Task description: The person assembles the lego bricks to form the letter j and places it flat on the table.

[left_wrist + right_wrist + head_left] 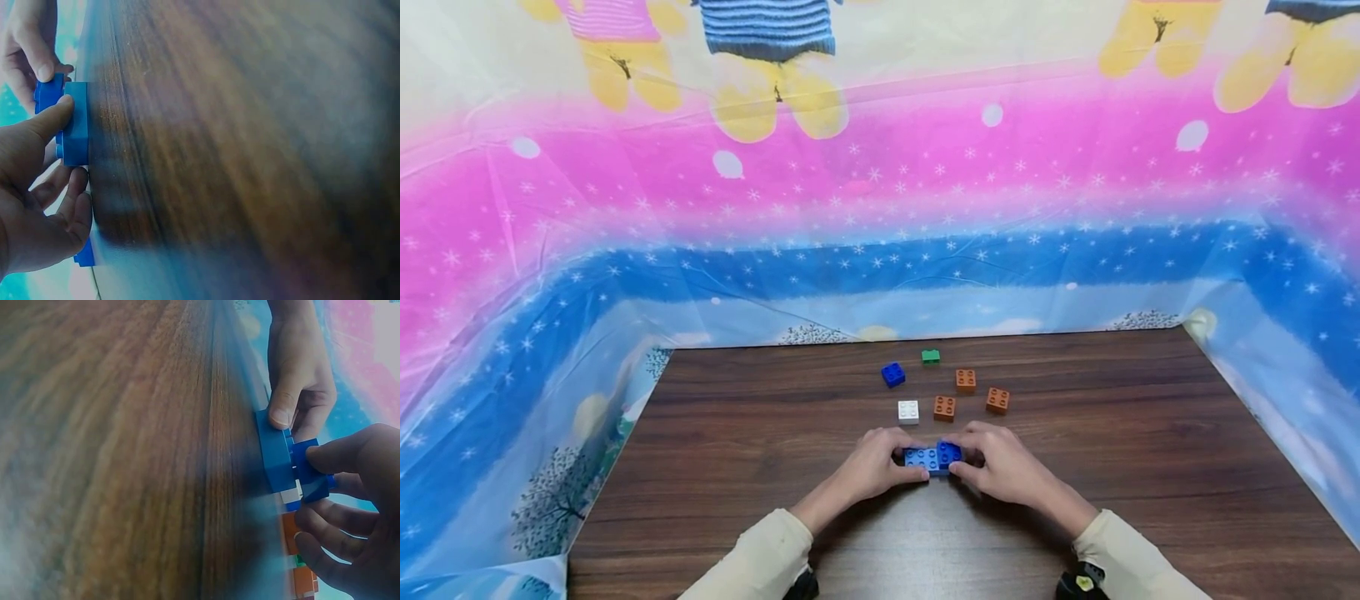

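A long light blue brick [920,457] lies on the table near its front, between the two hands. My left hand [876,460] grips its left end with thumb and fingers. Over the right end sits a dark blue brick [949,452], which my right hand [1006,463] pinches between thumb and fingers. In the right wrist view the dark blue brick [310,472] looks slightly tilted, and studs show between it and the light blue brick [274,453]. Whether the two are pressed together I cannot tell.
Beyond the hands lie a white brick [908,412], another dark blue brick [892,374], a green brick [931,357] and three orange bricks, the nearest one [944,407] beside the white. A printed cloth [865,267] borders the brown wooden table [737,417] at the back and sides.
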{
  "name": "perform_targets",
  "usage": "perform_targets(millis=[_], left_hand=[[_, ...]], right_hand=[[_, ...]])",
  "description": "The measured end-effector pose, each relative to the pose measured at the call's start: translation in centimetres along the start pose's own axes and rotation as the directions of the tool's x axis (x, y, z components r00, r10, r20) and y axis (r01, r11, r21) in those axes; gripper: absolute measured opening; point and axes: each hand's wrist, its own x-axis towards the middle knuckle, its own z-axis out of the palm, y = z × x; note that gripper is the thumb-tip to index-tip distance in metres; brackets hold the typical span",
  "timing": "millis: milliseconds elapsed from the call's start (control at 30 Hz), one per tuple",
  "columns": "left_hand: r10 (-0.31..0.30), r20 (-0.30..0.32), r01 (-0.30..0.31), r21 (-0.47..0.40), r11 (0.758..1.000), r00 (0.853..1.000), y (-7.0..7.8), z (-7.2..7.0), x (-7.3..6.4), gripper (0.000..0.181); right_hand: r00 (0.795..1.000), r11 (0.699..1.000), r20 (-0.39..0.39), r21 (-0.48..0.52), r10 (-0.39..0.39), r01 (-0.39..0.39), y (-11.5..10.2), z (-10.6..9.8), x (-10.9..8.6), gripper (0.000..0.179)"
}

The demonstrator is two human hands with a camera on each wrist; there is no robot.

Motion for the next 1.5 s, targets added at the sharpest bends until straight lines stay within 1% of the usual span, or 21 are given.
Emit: perform_targets(millis=[200,467,767,967,1267,1500], left_hand=[[-0.006,0.003,0.006,-0.006,1.0,1.0,0.02,0.06,0.05,0.038],[-0.03,0.01,0.03,-0.006,1.0,0.999,0.06,0.06,0.07,0.039],[-0.028,0.001,0.028,-0.003,1.0,1.0,0.05,-0.07,0.02,0.039],[-0.024,-0.013,0.025,0.007,1.0,1.0,0.11,-0.15,0.0,0.039],[-0.039,-0.001,0.039,0.01,0.999,0.999,0.11,-0.08,-0.05,0.04],[-0.025,0.0,0.025,0.012,1.0,1.0,0.24,-0.03,0.02,0.039]], right_hand=[[1.0,1.0,0.012,-0.009,0.009,-0.008,0.06,-0.06,-0.01,0.04],[1.0,1.0,0.019,-0.011,0.024,-0.024,-0.02,-0.09,0.04,0.04],[1.0,1.0,0.017,-0.014,0.009,-0.009,-0.07,-0.01,0.41,0.041],[0.999,1.0,0.025,0.005,0.02,-0.021,0.01,-0.09,0.66,0.039],[0.999,0.999,0.037,-0.009,0.031,-0.03,0.08,-0.09,0.48,0.039],[0.998,0.999,0.045,0.01,0.033,-0.034,0.38,-0.09,0.34,0.039]])
